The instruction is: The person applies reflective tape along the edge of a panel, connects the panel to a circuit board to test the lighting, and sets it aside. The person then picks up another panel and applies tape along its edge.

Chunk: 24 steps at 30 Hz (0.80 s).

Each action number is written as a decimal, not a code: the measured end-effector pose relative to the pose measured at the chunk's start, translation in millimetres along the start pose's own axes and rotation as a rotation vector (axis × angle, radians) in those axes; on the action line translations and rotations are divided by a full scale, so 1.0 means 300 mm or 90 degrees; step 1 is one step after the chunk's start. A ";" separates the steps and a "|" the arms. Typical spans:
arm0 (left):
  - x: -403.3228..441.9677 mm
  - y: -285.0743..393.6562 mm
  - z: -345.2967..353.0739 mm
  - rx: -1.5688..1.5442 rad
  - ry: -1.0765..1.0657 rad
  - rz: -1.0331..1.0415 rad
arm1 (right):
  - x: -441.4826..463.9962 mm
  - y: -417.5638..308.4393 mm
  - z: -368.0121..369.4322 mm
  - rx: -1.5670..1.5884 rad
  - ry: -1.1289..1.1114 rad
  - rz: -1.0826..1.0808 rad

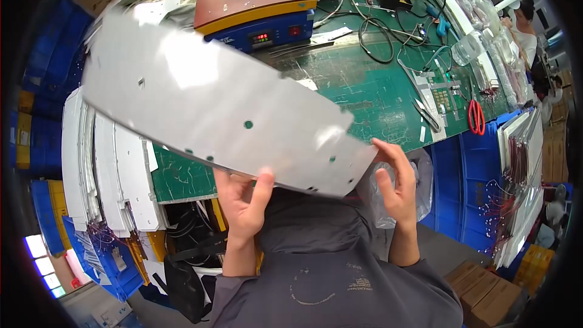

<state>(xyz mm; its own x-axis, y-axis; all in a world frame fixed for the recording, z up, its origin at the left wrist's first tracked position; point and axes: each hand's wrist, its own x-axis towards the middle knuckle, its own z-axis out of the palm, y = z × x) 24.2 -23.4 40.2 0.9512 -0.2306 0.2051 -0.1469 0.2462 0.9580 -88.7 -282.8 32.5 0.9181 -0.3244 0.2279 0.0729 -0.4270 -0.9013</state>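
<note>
Your left hand is clamped on the lower edge of a pale panel, thumb on top and fingers underneath; your right hand is spread, thumb away from the panel, its fingertips at the right end. Before you stands a green table. You have the panel raised and tilted over its near side, small holes showing, the far end blurred. White panels stand stacked to your left. Behind your panel sits a heater with red digits. Toward the table's right side lie red-handled scissors, with tweezers near them.
</note>
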 end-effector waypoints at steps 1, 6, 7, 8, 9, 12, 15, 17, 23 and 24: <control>0.009 -0.035 0.005 -0.021 0.006 0.011 | -0.004 -0.002 -0.001 -0.001 0.001 0.011; 0.052 -0.186 0.003 -0.108 0.048 -0.046 | -0.017 0.021 -0.023 -0.095 0.043 0.036; 0.057 -0.222 -0.006 -0.121 0.050 -0.042 | -0.018 0.030 -0.034 -0.116 0.052 0.026; 0.059 -0.243 -0.005 -0.135 0.052 -0.039 | -0.019 0.040 -0.046 -0.137 0.060 0.017; 0.066 -0.223 0.015 -0.118 0.064 -0.026 | -0.019 0.051 -0.059 -0.159 0.069 0.007; 0.069 -0.241 0.007 -0.147 0.092 -0.017 | -0.030 0.091 -0.119 -0.232 0.081 -0.064; 0.068 -0.236 0.009 -0.136 0.089 -0.015 | -0.003 0.122 -0.186 -0.409 0.130 -0.199; 0.060 -0.253 0.004 -0.129 0.115 -0.013 | 0.000 0.156 -0.223 -0.439 0.169 -0.183; 0.032 -0.271 -0.029 -0.099 -0.010 -0.011 | 0.077 0.241 -0.392 -0.646 0.283 -0.173; 0.027 -0.274 -0.037 -0.082 -0.034 -0.007 | 0.092 0.278 -0.426 -0.634 0.298 -0.168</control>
<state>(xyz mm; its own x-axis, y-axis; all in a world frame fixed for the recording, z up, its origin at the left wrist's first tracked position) 47.1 -35.1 -39.2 0.9366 -0.2824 0.2076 -0.0964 0.3620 0.9272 -107.0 -435.1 10.7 0.6691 -0.3190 0.6712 -0.2922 -0.9434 -0.1571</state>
